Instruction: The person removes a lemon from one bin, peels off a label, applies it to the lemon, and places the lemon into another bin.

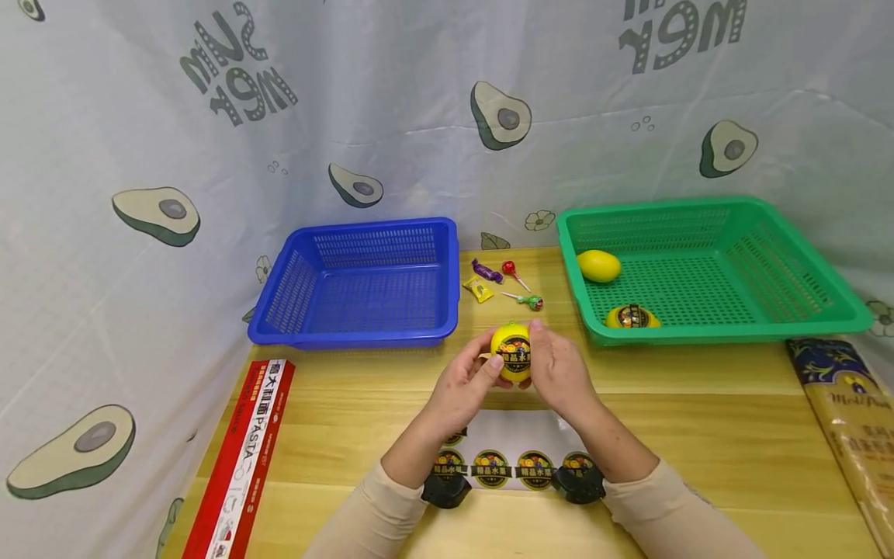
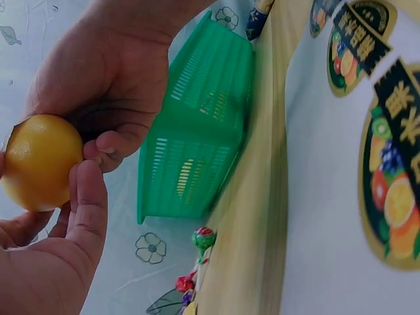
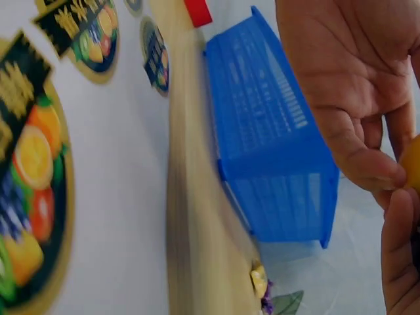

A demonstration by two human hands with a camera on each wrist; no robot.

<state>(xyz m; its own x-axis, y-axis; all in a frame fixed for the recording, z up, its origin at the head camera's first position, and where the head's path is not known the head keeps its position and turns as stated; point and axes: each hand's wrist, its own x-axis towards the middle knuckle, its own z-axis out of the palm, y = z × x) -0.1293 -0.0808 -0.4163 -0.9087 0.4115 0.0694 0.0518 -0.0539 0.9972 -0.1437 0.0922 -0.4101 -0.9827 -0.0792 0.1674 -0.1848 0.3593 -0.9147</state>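
Lemon (image 1: pixel 512 355) sits between both hands above the surface's middle; left hand (image 1: pixel 464 386) and right hand (image 1: pixel 559 374) each grip it, sticker facing up.

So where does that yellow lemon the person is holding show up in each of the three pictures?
Head: the lemon sits at centre, between both hands, its sticker facing the camera.
Left wrist: at the far left edge, held by fingertips.
Right wrist: only a yellow sliver at the right edge.
Shared landmark: the sticker sheet on the table, seen in all three views.
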